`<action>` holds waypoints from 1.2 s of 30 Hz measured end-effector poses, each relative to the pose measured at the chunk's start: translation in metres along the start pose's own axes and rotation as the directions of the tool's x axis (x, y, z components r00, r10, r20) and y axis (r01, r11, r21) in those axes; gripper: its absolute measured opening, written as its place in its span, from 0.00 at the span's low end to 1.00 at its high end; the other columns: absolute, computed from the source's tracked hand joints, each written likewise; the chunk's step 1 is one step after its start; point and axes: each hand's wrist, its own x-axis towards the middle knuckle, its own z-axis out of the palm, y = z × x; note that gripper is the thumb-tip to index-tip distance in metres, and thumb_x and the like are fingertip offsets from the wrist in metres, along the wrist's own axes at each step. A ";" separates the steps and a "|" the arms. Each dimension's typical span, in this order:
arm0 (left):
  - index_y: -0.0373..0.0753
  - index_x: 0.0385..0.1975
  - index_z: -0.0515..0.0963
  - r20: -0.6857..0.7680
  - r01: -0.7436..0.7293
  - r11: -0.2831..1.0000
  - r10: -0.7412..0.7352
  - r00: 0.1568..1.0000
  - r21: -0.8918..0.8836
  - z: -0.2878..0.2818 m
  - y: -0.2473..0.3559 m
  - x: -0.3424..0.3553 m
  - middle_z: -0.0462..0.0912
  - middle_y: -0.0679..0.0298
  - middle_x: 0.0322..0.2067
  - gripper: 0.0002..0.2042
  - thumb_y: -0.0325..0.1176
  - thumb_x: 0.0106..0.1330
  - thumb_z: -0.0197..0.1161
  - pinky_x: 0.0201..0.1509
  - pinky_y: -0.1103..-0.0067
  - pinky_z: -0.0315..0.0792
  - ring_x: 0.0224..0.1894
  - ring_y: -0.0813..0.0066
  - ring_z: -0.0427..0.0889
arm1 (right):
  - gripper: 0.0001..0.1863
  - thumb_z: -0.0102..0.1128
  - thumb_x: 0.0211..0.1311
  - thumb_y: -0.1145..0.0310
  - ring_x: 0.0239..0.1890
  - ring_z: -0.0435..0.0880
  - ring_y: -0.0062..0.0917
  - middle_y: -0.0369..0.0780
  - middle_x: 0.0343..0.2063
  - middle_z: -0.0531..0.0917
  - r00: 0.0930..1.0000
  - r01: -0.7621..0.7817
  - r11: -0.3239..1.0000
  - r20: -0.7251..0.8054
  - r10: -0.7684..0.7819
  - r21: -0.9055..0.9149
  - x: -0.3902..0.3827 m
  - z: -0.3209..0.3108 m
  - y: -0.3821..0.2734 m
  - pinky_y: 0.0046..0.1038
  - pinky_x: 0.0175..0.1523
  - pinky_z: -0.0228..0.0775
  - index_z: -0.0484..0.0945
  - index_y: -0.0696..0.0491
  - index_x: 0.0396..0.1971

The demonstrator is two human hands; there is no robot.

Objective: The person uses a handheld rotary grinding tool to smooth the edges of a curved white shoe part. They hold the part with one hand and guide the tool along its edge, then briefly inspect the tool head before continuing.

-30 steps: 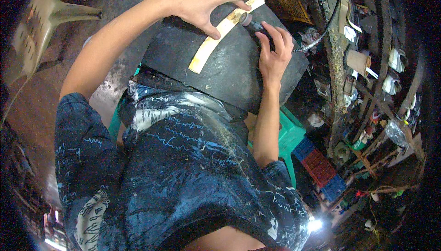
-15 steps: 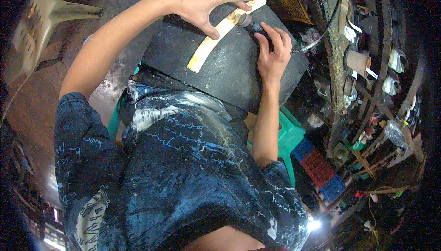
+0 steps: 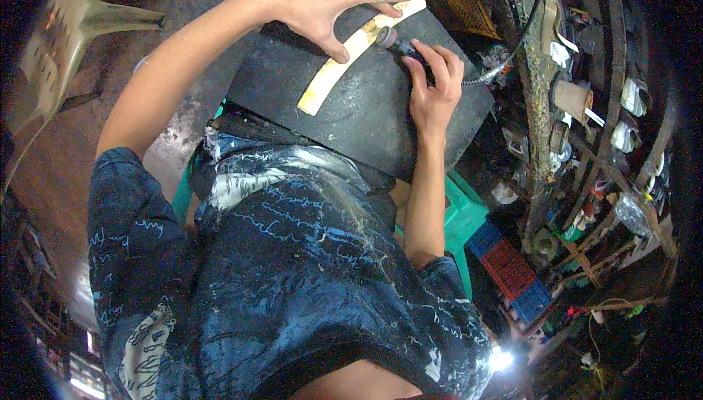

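Left hand (image 3: 322,1) spread, fingertips pressing pale curved strip (image 3: 351,52) onto dark board (image 3: 366,114). Right hand (image 3: 432,89) closed around rotary tool (image 3: 399,45), tip touching strip just beside left thumb. Probably mid-work: upper part roughened, lower part untouched.

Dark blue scribble-patterned short-sleeved shirt (image 3: 293,275)

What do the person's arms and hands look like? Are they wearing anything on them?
Both forearms are bare, with no gloves, rings or watch visible on the left hand or the right hand. Short dark blue sleeves, patterned with pale scribbly lines and dusted with light specks, end near the elbows.
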 end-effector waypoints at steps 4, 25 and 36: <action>0.45 0.79 0.69 0.017 0.019 1.000 -0.019 1.000 -0.022 0.003 -0.003 0.000 0.56 0.56 0.85 0.51 0.55 0.52 0.81 0.87 0.44 0.34 0.86 0.48 0.49 | 0.18 0.79 0.60 0.73 0.52 0.84 0.37 0.42 0.46 0.87 0.998 0.052 0.998 0.035 -0.053 0.038 -0.003 -0.001 0.000 0.37 0.60 0.76 0.92 0.48 0.51; 0.44 0.80 0.68 0.023 0.009 1.000 -0.008 1.000 -0.021 0.001 -0.001 0.000 0.56 0.55 0.85 0.53 0.54 0.51 0.82 0.86 0.44 0.33 0.86 0.46 0.49 | 0.19 0.80 0.59 0.68 0.51 0.83 0.38 0.40 0.45 0.86 0.995 0.067 0.996 0.064 -0.071 0.065 -0.002 0.000 -0.003 0.38 0.58 0.72 0.92 0.43 0.52; 0.46 0.82 0.63 0.078 0.070 0.994 -0.063 0.995 -0.089 -0.014 0.008 0.000 0.59 0.56 0.84 0.56 0.56 0.51 0.83 0.86 0.44 0.35 0.86 0.46 0.49 | 0.18 0.80 0.60 0.67 0.51 0.83 0.38 0.41 0.46 0.87 0.997 0.034 0.996 0.068 -0.039 0.077 0.003 0.000 0.002 0.39 0.59 0.74 0.92 0.44 0.51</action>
